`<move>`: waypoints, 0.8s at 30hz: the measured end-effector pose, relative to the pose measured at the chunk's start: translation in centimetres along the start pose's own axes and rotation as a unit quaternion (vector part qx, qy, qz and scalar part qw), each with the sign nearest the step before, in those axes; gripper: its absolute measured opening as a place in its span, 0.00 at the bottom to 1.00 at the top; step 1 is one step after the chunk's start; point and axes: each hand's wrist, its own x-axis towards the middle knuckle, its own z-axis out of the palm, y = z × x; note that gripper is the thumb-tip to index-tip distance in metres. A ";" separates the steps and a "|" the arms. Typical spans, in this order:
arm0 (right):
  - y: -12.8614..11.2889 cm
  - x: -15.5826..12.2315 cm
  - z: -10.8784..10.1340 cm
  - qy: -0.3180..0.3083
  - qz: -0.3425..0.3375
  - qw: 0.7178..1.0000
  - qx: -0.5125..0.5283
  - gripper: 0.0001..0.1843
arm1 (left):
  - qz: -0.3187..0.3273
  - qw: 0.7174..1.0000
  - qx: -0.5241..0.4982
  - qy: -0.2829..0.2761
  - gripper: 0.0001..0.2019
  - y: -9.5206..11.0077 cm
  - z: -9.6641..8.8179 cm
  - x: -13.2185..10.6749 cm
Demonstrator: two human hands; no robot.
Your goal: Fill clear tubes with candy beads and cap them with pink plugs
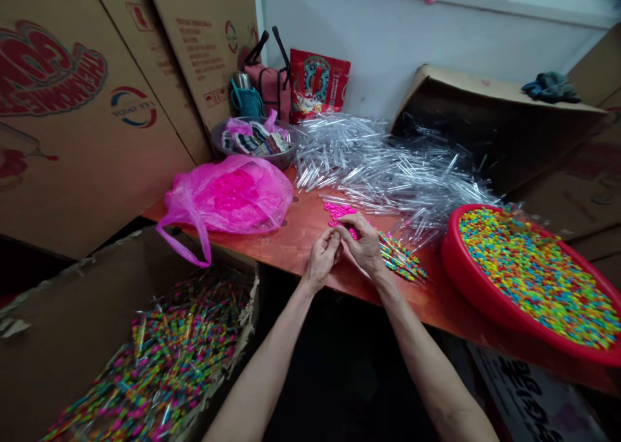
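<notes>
My left hand (321, 258) and my right hand (363, 243) meet above the front edge of the table, fingertips pinched together. Whatever sits between them is too small or hidden to make out. Just beyond the fingers lies a small heap of bright pink pieces (334, 210), partly covered by my right hand. To the right of that hand rests a bunch of clear tubes filled with coloured pellets (403, 261). A large pile of clear plastic tubes (388, 170) spreads behind both hands.
A red basin (453, 261) of multicoloured pellets stands at the right. On the left are a pink plastic bag (228, 196) and a grey bowl (286, 160). Below it, an open carton (63, 325) holds many filled tubes. Another open carton (504, 96) lies behind the tubes.
</notes>
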 end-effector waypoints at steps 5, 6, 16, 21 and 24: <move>-0.2 -0.4 -0.6 0.000 0.108 0.988 0.107 0.22 | -0.011 1.000 0.004 -0.023 0.22 0.2 0.3 -0.1; -0.2 -0.4 -0.7 0.000 0.117 0.987 0.114 0.26 | -0.011 1.000 0.004 -0.027 0.22 0.2 0.3 -0.1; 0.5 -0.8 -0.2 0.009 0.028 0.999 0.033 0.26 | 0.001 1.000 -0.017 0.014 0.26 0.5 0.6 -0.4; 0.7 -1.3 0.2 0.026 0.024 0.999 -0.004 0.26 | -0.001 1.000 -0.020 0.019 0.28 0.4 0.6 -0.5; 0.6 -1.5 0.3 0.034 0.028 0.998 -0.035 0.23 | 0.001 1.000 -0.023 0.011 0.28 0.3 0.5 -0.4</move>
